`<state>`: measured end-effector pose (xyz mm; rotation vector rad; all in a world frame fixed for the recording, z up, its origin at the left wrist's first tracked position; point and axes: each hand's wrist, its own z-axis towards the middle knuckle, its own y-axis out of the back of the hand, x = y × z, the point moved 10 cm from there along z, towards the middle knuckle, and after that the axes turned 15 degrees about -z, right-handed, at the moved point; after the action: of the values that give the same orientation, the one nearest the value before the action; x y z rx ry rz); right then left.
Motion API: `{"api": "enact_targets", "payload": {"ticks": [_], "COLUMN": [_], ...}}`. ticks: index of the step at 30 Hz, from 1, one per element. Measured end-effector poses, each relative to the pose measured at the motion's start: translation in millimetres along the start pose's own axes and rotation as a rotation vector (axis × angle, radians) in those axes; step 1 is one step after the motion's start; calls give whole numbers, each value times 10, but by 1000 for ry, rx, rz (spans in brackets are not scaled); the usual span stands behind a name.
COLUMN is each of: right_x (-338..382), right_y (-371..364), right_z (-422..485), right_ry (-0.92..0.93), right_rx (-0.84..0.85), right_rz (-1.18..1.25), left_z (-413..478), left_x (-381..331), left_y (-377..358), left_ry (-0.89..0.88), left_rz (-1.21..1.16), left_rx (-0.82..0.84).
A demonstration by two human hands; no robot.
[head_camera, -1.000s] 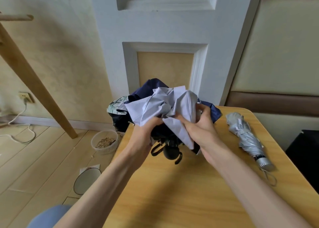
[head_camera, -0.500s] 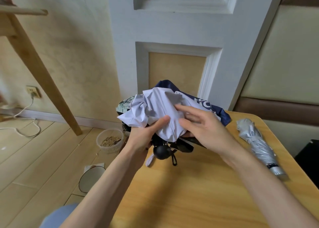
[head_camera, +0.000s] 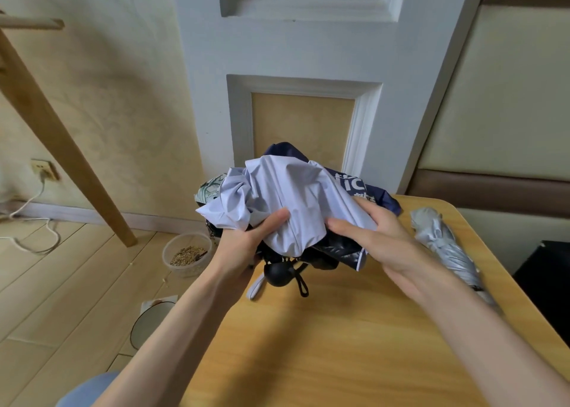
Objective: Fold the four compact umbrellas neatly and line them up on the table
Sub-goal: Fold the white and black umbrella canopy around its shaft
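Lilac umbrella (head_camera: 293, 197): left hand (head_camera: 243, 246), seemingly right hand (head_camera: 379, 240), gripping.

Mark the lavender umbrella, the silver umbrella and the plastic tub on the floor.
lavender umbrella (head_camera: 296, 197): head view, crumpled canopy fabric.
silver umbrella (head_camera: 441, 243): head view, middle of folded canopy.
plastic tub (head_camera: 188, 271): head view, front wall.
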<state>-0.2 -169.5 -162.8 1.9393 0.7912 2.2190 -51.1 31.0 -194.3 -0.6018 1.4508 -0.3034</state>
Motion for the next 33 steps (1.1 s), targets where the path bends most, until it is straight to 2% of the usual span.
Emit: {"api": "enact_targets", "payload": {"ticks": [2, 4, 6, 9, 10, 13, 15, 17, 22, 28, 31, 33], "right_x": [-10, -28, -39, -105, -81, 9, 50, 85, 54, 71, -5, -93], "right_y": [-13, -63, -14, 303, 353, 154, -30, -173, -503, -577, -468, -369], "right_z": [-15, -47, -14, 50, 61, -19, -64, -43, -27, -52, -54, -63], "right_ry": [-15, -68, -106, -77, -41, -11, -1, 32, 40, -40, -96, -143], "right_rx": [74, 209, 181, -86, -102, 158, 236, 189, 35, 11, -29, -93], "right_rz": [101, 319, 437, 262, 189, 196, 116, 42, 159, 300, 381, 468], "left_z": [-11, -25, -33, -24, -17, 10, 9, -39, -181, -160, -97, -77], "left_x": [29, 66, 114, 142, 133, 97, 128, 193, 328, 330, 347, 312], "left_y": [-18, -17, -18, -35, -41, -51, -62, -124, -349, -501, -427, -333], "left_ry": [22, 71, 118, 141, 138, 97, 93, 135, 180, 157, 128, 109], "left_rz": [-37, -103, -157, -179, -165, -67, -57, -107, -140, 141, 323, 316], "left_rx": [-10, -37, -47, -32, -24, 19, 36, 44, 133, 128, 219, 243]}}
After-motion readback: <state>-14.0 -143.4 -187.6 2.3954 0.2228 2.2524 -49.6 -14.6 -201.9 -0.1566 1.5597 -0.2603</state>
